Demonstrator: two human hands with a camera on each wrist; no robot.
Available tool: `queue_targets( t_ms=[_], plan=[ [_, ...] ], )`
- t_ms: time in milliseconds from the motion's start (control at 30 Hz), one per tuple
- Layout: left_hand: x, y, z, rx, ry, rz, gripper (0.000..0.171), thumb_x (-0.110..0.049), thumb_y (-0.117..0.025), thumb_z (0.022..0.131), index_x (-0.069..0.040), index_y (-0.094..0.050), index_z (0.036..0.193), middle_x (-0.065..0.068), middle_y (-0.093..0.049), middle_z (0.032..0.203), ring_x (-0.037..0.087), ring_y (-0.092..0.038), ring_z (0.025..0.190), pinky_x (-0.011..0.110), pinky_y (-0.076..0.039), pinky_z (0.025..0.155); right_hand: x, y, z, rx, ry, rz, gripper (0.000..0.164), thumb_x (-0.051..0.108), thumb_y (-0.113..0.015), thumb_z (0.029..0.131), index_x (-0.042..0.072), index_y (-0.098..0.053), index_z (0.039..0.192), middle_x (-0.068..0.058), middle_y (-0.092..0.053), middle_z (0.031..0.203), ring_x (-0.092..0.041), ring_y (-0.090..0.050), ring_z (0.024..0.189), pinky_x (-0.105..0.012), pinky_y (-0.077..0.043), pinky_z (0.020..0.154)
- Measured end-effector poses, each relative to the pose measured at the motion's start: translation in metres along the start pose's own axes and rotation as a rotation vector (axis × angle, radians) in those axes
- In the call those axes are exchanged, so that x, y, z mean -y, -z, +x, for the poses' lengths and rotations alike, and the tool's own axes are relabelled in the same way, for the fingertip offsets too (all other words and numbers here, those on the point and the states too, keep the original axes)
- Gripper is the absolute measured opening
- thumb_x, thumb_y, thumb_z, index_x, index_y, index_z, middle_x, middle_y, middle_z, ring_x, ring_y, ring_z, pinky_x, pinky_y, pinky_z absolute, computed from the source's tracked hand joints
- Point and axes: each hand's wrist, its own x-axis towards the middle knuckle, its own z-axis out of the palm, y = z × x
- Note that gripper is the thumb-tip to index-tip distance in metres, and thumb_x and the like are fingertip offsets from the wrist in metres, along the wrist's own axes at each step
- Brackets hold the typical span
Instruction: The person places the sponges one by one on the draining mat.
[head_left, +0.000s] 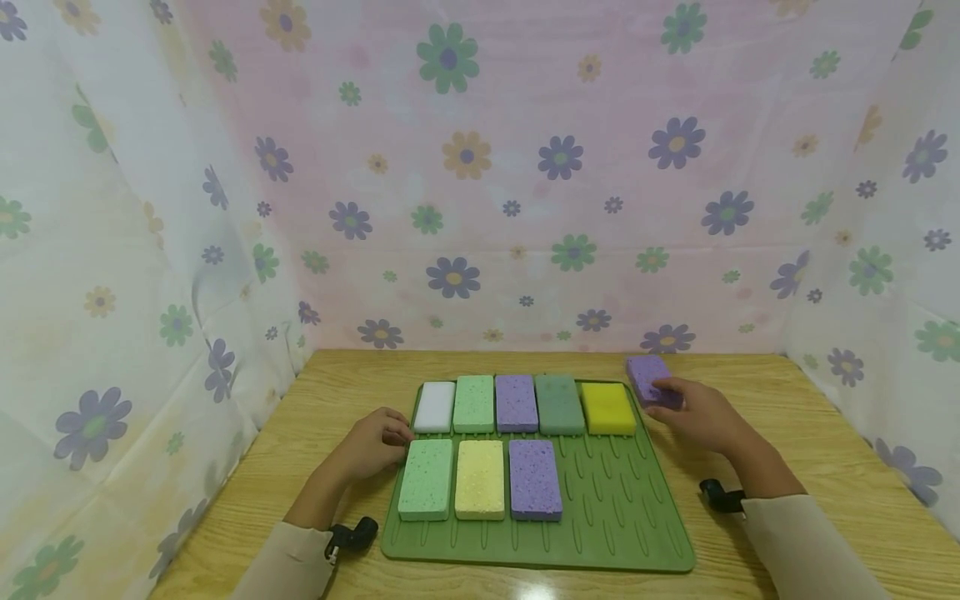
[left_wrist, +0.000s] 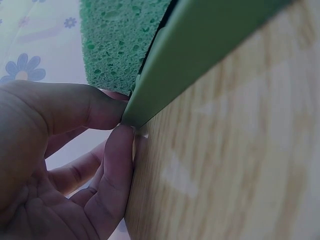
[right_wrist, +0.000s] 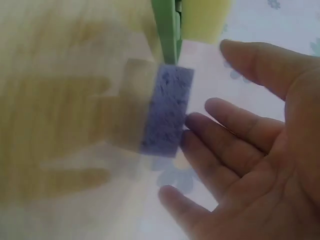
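Observation:
A green ridged mat [head_left: 615,533] lies on the table, bearing two rows of sponges. My left hand [head_left: 378,442] is at its left side; in the left wrist view the thumb [left_wrist: 107,107] and a finger pinch the mat's edge [left_wrist: 155,75], close to a green sponge [left_wrist: 120,45]. Off the mat's far right corner, a purple sponge [head_left: 647,375] lies on the wooden table. My right hand [head_left: 697,412] reaches over its near end. The right wrist view shows the fingers [right_wrist: 215,150] spread and loosely extended, fingertips right at the purple sponge [right_wrist: 169,110].
The back row holds a white sponge [head_left: 435,408], a green [head_left: 474,404], a purple [head_left: 516,404], a grey-green [head_left: 558,406] and a yellow one [head_left: 609,408]. In front lie green [head_left: 426,479], pale yellow [head_left: 480,479] and purple [head_left: 535,479] sponges. Flowered cloth [head_left: 517,192] surrounds the table [head_left: 795,433].

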Motion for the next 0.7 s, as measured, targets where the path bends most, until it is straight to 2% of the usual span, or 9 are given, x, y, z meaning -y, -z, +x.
queue_targets(
  t_ms=[133, 267, 433, 533, 567, 633, 700],
  plan=[
    [0.000, 0.000, 0.000, -0.002, 0.003, -0.004, 0.016, -0.003, -0.071, 0.092, -0.013, -0.077, 0.102, 0.009, -0.058, 0.133, 0.036, -0.064, 0.118, 0.050, -0.056, 0.096, -0.001, 0.007, -0.003, 0.016, -0.006, -0.021, 0.065, 0.040, -0.068, 0.100, -0.003, -0.053, 0.147, -0.030, -0.058, 0.141, -0.050, -0.057, 0.127, -0.065, -0.050, 0.098],
    [-0.001, 0.000, 0.000, -0.004, 0.007, -0.006, 0.016, -0.003, -0.071, 0.092, -0.014, -0.077, 0.102, 0.009, -0.058, 0.134, 0.036, -0.064, 0.119, 0.050, -0.056, 0.096, 0.001, 0.016, -0.006, 0.049, -0.011, -0.006, 0.068, 0.036, -0.075, 0.096, -0.006, -0.054, 0.145, -0.032, -0.060, 0.138, -0.049, -0.062, 0.120, -0.060, -0.056, 0.090],
    [0.000, -0.001, 0.000, -0.002, 0.014, -0.007, 0.015, -0.003, -0.071, 0.093, -0.013, -0.076, 0.102, 0.009, -0.057, 0.134, 0.036, -0.064, 0.120, 0.050, -0.056, 0.096, 0.002, 0.024, -0.010, 0.076, -0.037, 0.024, 0.084, 0.032, -0.086, 0.085, -0.009, -0.047, 0.148, -0.035, -0.060, 0.133, -0.040, -0.071, 0.105, -0.052, -0.061, 0.080],
    [0.000, -0.001, 0.000, 0.000, 0.020, -0.012, 0.015, -0.003, -0.071, 0.093, -0.013, -0.076, 0.103, 0.008, -0.057, 0.134, 0.036, -0.063, 0.120, 0.049, -0.056, 0.096, 0.002, 0.028, -0.012, 0.088, -0.068, 0.032, 0.095, 0.030, -0.089, 0.081, -0.011, -0.041, 0.151, -0.032, -0.067, 0.123, -0.032, -0.074, 0.097, -0.050, -0.060, 0.079],
    [0.000, -0.001, 0.000, 0.000, 0.021, -0.014, 0.015, -0.003, -0.071, 0.093, -0.013, -0.076, 0.103, 0.008, -0.057, 0.134, 0.036, -0.063, 0.120, 0.049, -0.056, 0.096, 0.002, 0.029, -0.012, 0.088, -0.073, 0.026, 0.098, 0.030, -0.090, 0.079, -0.011, -0.039, 0.152, -0.033, -0.064, 0.127, -0.031, -0.073, 0.095, -0.050, -0.059, 0.079],
    [0.000, -0.001, 0.000, 0.001, 0.020, -0.014, 0.015, -0.003, -0.070, 0.093, -0.013, -0.076, 0.103, 0.009, -0.057, 0.135, 0.036, -0.063, 0.120, 0.049, -0.056, 0.096, 0.002, 0.030, -0.013, 0.090, -0.078, 0.005, 0.102, 0.030, -0.092, 0.077, -0.012, -0.038, 0.152, -0.037, -0.058, 0.135, -0.040, -0.070, 0.103, -0.055, -0.057, 0.084],
    [0.000, -0.001, 0.000, 0.001, 0.016, -0.006, 0.015, -0.003, -0.070, 0.093, -0.013, -0.076, 0.103, 0.009, -0.057, 0.135, 0.036, -0.064, 0.120, 0.049, -0.056, 0.097, 0.001, 0.031, -0.014, 0.098, -0.083, -0.021, 0.106, 0.034, -0.093, 0.074, -0.010, -0.038, 0.153, -0.040, -0.045, 0.148, -0.052, -0.061, 0.116, -0.062, -0.054, 0.090]
  ],
)
